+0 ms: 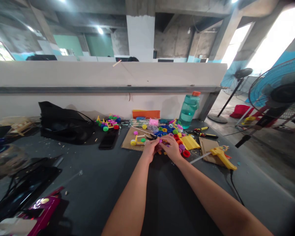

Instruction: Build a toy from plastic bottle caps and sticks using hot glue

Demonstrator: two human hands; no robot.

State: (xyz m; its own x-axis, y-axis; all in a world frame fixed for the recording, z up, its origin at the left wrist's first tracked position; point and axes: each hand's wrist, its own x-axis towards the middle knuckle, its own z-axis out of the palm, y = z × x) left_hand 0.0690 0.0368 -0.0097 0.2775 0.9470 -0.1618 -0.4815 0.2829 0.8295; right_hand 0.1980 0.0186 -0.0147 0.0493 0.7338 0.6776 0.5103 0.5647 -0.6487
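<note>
My left hand (150,150) and my right hand (171,148) meet over the near edge of a cardboard sheet (127,141). Their fingers close together around a small pink cap (160,140), partly hidden by the fingertips. Just beyond the hands lie black-handled scissors or pliers (151,137), too small to tell which. A yellow piece with a wheel-like cap (133,142) rests on the cardboard left of my left hand, near a green cap (143,140). Loose bottle caps in several colours surround my right hand, among them a red cap (186,153).
A yellow glue gun (222,156) lies at right, its cord trailing toward me. Behind the caps stands a teal water bottle (188,111). A phone (109,139), a black bag (64,126) and a magenta device (45,209) occupy the left. A fan (282,90) stands beyond the right edge.
</note>
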